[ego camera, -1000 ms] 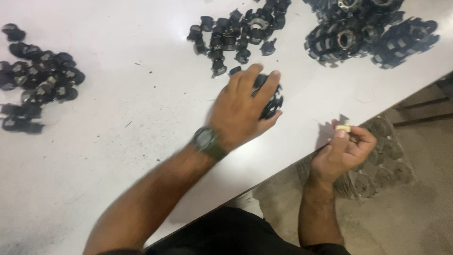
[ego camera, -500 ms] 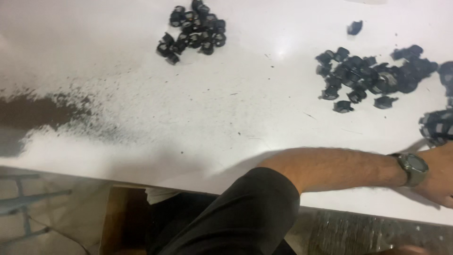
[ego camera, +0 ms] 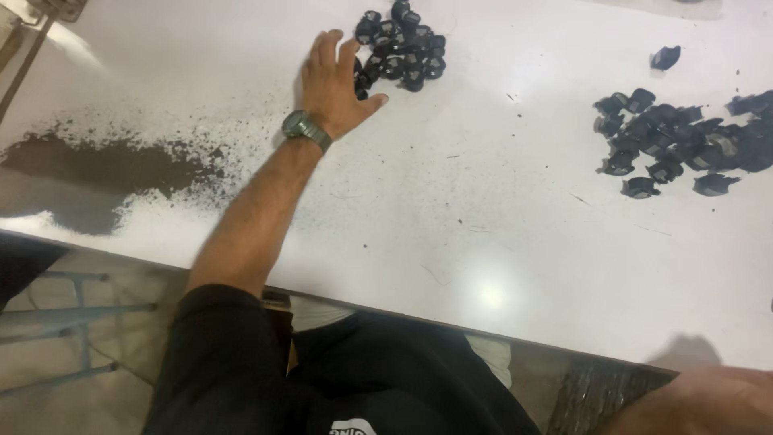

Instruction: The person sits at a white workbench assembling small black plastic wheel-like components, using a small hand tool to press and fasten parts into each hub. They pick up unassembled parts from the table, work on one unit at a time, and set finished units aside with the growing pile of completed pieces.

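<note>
Left hand [ego camera: 334, 80] now reached out, fingers spread flat beside small black parts pile [ego camera: 400, 44], right hand's fingers unseen

Left hand [ego camera: 334, 76] has left the black round part it covered near the table [ego camera: 451, 242] edge one second ago and now lies flat, fingers spread, far out against the small pile of black parts [ego camera: 400, 44]. View has swung left: dark powder patch [ego camera: 105, 165] now in frame. Right hand, earlier pinching a small pale piece, now out of view.

Glossy white table [ego camera: 451, 242], dark powder smear [ego camera: 105, 165], concrete floor [ego camera: 48, 379].
</note>
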Demonstrator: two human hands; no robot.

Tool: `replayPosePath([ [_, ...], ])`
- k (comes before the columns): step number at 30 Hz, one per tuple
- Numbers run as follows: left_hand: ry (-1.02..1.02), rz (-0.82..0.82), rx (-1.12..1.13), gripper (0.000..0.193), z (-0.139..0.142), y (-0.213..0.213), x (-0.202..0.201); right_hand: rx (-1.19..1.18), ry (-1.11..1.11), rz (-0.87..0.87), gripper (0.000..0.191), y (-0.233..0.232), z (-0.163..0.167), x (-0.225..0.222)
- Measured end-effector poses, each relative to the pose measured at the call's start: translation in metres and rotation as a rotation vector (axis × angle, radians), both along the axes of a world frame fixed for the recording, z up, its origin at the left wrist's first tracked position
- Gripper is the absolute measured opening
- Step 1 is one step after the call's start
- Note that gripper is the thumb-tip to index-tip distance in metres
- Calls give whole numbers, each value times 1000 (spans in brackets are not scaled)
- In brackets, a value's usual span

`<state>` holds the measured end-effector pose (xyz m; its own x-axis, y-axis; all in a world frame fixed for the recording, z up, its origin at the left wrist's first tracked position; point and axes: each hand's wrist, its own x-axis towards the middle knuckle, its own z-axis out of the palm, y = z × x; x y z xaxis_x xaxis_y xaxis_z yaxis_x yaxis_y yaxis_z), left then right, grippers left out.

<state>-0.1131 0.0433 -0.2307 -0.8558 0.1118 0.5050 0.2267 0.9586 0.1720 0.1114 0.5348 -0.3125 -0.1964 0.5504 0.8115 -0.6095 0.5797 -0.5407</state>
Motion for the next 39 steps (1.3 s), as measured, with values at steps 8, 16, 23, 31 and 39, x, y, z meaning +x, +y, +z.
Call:
replayPosePath([
  [8, -73, -12, 185, 49, 17, -7, -9, 58, -76, 203, 18, -41, 23, -18],
  [16, -307, -330, 72, 35, -36, 9, 108, -84, -263, 463, 15, -80, 7, -22],
  [23, -389, -712, -39, 41, -47, 66, 172, 78, -648, 762, 20, -140, 7, 0],
  [31, -197, -488, 175, 87, -41, 38, 210, 822, -808, 566, 18, -186, 60, -24],
  [39, -303, -247, 457, 28, -65, 77, 270, 939, -893, 739, 35, -201, 67, -31],
])
